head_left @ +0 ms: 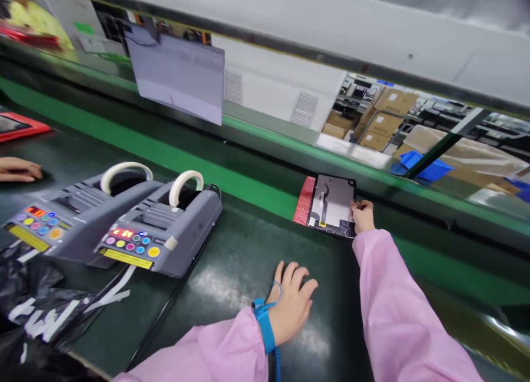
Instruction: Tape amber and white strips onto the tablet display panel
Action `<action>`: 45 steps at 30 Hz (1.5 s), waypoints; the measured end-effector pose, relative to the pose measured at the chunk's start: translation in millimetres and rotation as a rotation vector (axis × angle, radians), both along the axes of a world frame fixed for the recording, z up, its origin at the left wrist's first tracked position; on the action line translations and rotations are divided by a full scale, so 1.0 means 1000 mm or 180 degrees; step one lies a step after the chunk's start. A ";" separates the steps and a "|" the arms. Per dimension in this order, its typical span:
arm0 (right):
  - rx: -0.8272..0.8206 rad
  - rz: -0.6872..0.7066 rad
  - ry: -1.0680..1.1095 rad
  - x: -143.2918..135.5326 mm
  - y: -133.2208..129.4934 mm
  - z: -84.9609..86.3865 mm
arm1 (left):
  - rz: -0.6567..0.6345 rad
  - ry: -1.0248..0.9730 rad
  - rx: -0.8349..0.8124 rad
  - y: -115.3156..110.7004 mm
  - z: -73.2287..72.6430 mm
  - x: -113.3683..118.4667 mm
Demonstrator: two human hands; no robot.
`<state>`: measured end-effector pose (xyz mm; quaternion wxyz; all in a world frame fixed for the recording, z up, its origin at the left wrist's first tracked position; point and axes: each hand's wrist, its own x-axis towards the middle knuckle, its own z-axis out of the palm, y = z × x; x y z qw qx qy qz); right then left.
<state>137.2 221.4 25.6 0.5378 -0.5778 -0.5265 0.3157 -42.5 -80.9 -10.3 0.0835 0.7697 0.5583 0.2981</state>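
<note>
Grey panel (pixel 335 202) edge pinched by right hand (pixel 363 216), left hand (pixel 292 302) flat on mat (pixel 232 271)

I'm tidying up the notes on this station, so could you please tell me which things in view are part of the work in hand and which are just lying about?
In hand:
- right hand gripping the edge of the dark panel
- red strip beside that panel
- left hand flat on the bench, wearing a blue wrist strap

Lying about:
- two grey tape dispensers
- red tray
- black bag
- another person's hand
</note>
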 end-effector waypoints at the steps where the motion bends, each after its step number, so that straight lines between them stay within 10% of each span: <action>1: -0.0076 -0.0059 -0.0071 -0.003 0.007 0.001 | -0.0009 0.0016 -0.0008 0.000 -0.002 0.000; 8: -0.0167 -0.0164 -0.0773 0.000 -0.007 -0.019 | -0.0003 0.0151 -0.0113 0.001 -0.010 -0.001; 17: 0.0651 0.0624 -0.1220 -0.006 -0.142 -0.048 | -0.0387 0.0433 -0.0121 0.005 -0.004 -0.009; 26: 0.0933 0.1483 -0.1743 -0.014 -0.213 -0.049 | -0.0819 -0.1241 -0.1053 -0.004 0.026 -0.029; 37: 0.1422 0.1498 -0.2688 -0.004 -0.217 -0.079 | 0.1738 -0.4127 -0.0373 -0.152 0.030 -0.149; 45: 0.1449 0.1532 -0.2770 -0.004 -0.219 -0.077 | 0.2861 -0.5284 0.0613 -0.141 0.049 -0.191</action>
